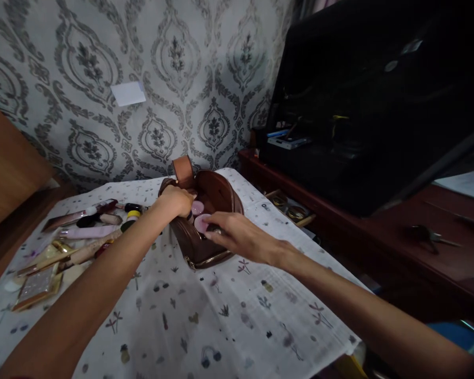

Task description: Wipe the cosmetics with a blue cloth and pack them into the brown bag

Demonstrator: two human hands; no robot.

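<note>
Bag of brown leather gapes beneath both hands: the left hand curls fingers inside, perhaps steadying it, hold hidden; the right hand bends fingers against a pink round container, grip unclear.

Fingers of the right hand touch a round pink item in a brown zippered bag, the left hand beside them, makeup items farther left.
</note>
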